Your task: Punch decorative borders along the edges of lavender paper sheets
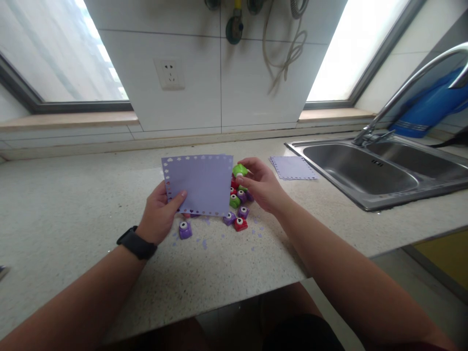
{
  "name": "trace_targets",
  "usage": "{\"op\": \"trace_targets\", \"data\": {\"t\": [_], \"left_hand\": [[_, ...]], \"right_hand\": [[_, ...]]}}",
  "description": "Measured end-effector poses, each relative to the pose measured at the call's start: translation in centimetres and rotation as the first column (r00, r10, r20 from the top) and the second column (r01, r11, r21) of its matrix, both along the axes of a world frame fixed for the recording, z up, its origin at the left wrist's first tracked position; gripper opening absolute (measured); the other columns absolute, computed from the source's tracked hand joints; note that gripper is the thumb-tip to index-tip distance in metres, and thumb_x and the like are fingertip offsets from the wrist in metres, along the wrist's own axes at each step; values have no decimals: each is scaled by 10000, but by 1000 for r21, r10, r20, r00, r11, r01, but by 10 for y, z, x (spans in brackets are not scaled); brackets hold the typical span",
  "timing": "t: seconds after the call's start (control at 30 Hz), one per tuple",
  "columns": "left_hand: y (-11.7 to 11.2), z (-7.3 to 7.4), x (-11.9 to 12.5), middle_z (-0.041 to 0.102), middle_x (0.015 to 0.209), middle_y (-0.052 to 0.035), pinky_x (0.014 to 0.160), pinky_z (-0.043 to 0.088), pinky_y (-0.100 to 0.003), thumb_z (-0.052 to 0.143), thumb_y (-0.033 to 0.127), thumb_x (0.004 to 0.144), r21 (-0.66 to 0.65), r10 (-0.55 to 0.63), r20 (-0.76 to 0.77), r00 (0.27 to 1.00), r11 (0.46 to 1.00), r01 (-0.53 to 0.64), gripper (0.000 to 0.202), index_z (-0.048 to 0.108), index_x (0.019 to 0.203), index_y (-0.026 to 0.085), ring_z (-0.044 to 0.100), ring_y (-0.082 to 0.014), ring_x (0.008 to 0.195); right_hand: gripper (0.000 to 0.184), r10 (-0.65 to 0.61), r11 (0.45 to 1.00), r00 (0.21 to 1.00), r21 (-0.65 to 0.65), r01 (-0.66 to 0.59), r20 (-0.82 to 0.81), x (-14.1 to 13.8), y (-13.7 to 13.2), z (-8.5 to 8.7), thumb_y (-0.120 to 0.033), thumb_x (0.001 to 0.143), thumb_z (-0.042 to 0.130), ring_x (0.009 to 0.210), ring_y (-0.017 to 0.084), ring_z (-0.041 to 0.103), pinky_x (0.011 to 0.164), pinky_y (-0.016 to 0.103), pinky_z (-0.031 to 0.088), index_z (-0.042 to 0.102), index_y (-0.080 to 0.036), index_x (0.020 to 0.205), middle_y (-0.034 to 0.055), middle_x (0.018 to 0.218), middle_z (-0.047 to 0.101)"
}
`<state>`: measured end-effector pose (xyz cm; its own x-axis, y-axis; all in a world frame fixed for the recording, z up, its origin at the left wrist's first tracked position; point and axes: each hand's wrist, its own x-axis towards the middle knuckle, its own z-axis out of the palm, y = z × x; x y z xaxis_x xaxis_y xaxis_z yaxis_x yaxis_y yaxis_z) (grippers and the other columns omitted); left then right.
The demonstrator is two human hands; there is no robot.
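My left hand (160,214) grips the lower left corner of a lilac paper sheet (200,184) whose edges carry punched shapes; it is held up above the counter. My right hand (260,184) pinches a green paper punch (240,170) against the sheet's right edge. Under the sheet lie several small punches on the counter: a purple one (185,229), a red one (240,224), another green one (234,201). Lilac paper bits (204,243) are scattered around them. A black watch (136,242) sits on my left wrist.
A second lilac punched sheet (292,167) lies flat beside the steel sink (369,170), which has a curved tap (409,83). The speckled counter (73,204) ends near me. A wall socket (169,73) and hanging hoses (288,48) are behind.
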<state>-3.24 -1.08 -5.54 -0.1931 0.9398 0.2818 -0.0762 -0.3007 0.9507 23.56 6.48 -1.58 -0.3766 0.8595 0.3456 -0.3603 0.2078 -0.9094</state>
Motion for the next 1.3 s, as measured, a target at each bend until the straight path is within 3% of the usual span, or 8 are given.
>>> {"op": "trace_targets", "data": {"t": [0.13,0.27,0.87,1.3], "left_hand": [[-1,1,2,767,1166,-80,532,671,-316,862,348,824,-25,18,24,1000,1000,-17,459,678,1228,230,761,-208,751],[-2,4,5,757,1233,-98,615,708,-377,878,361,807,-41,39,37,999,998,-37,505,665,1239,209,784,-239,844],[-6,9,8,755,1150,-61,656,709,-362,900,290,789,-51,55,95,994,997,-50,386,714,1110,182,746,-177,792],[-8,13,10,758,1157,-84,657,714,-383,894,308,775,-58,77,32,997,996,-75,394,712,1096,169,762,-208,802]], "right_hand": [[449,-18,998,999,65,15,51,2,0,0,-289,749,930,862,157,660,848,358,596,650,-295,1101,-13,978,679],[447,-43,994,998,97,39,41,1,-3,3,-253,726,936,880,158,650,865,354,584,649,-282,1068,-7,991,669],[471,-27,989,1000,144,26,10,3,-1,3,-246,733,925,925,159,656,878,342,587,617,-263,1089,10,1032,662],[465,-2,994,1000,109,1,8,2,-3,5,-256,724,938,883,141,653,854,315,594,631,-251,1073,0,1002,668]]}}
